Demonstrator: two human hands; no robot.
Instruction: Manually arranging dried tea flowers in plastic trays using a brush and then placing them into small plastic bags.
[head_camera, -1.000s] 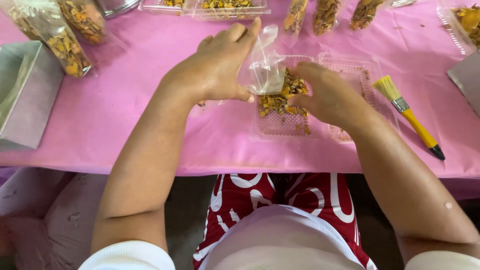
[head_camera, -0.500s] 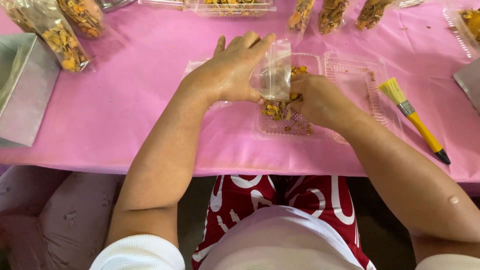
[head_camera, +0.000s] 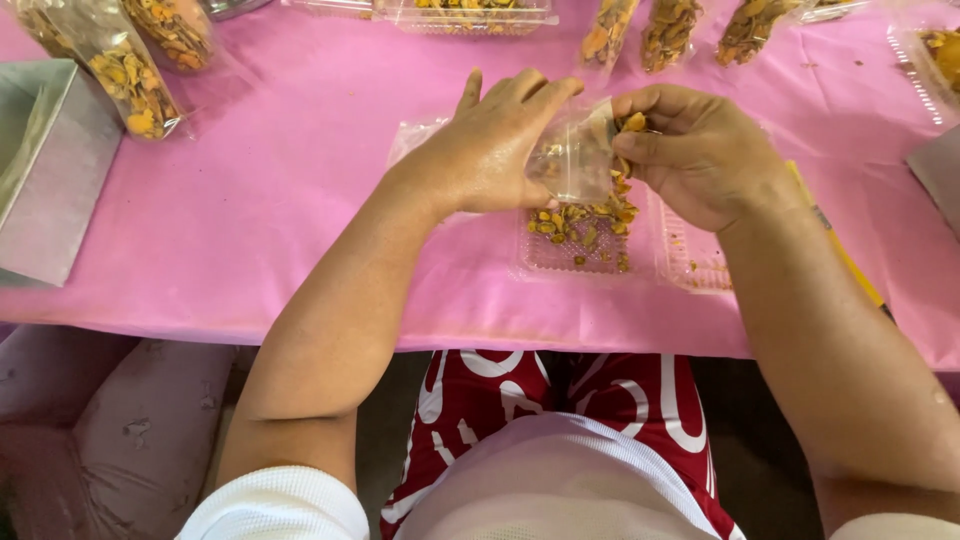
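Clear crinkly plastic bag (head_camera: 575, 155) pinched by left hand (head_camera: 490, 145) | right hand (head_camera: 700, 150) grips orange dried flakes (head_camera: 632, 122), probably | ridged tray (head_camera: 585, 245) below

The left hand (head_camera: 490, 150) and the right hand (head_camera: 695, 150) meet over the middle of the bench (head_camera: 280, 220), with a small bag (head_camera: 575, 155) between them and an open tray (head_camera: 590, 240) of dried bits (head_camera: 580, 220) lying on the bench right under the bag. A metal box (head_camera: 45, 165) sits at the left edge, with two filled bags (head_camera: 125, 60) behind it. More filled bags (head_camera: 670, 30) lie in a row at the back, past the hands, and a brush handle (head_camera: 840, 255) lies to the right, partly under the right arm.
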